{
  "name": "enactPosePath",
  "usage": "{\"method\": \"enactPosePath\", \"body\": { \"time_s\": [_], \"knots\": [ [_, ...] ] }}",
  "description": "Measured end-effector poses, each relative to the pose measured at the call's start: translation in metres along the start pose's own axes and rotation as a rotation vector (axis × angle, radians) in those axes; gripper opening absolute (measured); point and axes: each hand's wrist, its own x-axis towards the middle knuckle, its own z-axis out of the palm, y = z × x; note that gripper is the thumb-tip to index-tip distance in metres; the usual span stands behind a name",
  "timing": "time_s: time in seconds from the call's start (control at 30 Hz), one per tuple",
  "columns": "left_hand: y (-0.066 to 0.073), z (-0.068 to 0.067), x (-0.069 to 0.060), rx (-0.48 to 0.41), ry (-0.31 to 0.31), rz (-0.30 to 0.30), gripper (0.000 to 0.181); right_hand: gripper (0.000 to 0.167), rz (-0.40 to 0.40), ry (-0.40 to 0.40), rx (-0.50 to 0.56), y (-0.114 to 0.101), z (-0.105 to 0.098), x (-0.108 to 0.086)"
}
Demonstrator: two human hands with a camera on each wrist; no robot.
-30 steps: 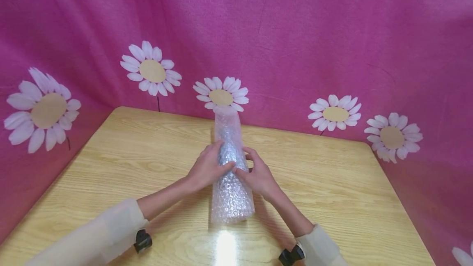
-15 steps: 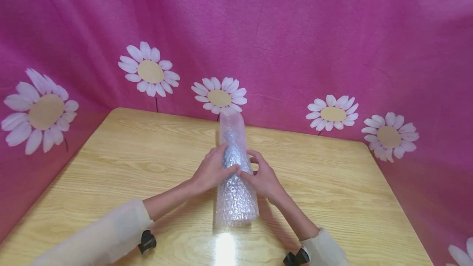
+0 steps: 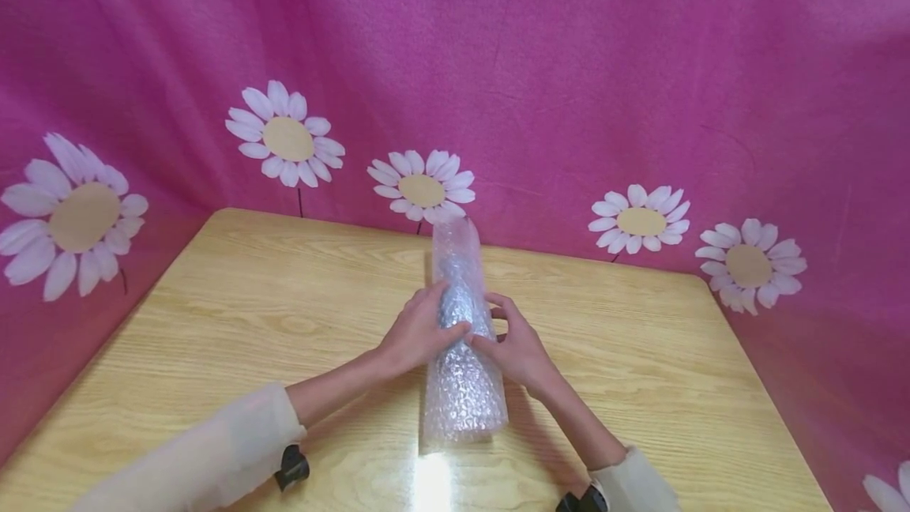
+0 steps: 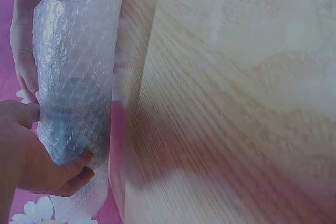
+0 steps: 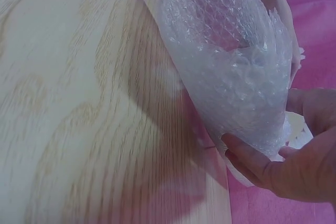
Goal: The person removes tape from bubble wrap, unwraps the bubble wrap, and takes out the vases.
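In the head view, the bubble-wrapped bundle (image 3: 465, 397) is over the middle of the table (image 3: 626, 385), contact unclear, the left hand (image 3: 418, 329) and right hand (image 3: 524, 350) gripping its sides. From the left wrist, the darker core (image 4: 71, 124) looks firm, perhaps fragile: the surest hold. From the right wrist, the hollow end (image 5: 223, 27) seems light, soft, crushable.

Bubble wrap (image 3: 465, 393): glossy, bumpy plastic | tabletop (image 3: 306, 283): smooth, grained wood | curtain (image 3: 540, 85): cloth
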Motion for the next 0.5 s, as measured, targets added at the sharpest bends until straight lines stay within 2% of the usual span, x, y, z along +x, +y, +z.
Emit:
{"method": "enactPosePath", "body": {
  "time_s": [0.27,0.5],
  "knots": [
    [0.003,0.006,0.003,-0.006,-0.009,0.014,0.079,0.066,-0.001,0.000,0.027,0.004,-0.004,-0.001],
    [0.003,0.011,0.005,0.004,-0.015,0.005,0.079,0.067,0.018,0.009,0.001,0.006,-0.008,-0.002]
  ]
}}
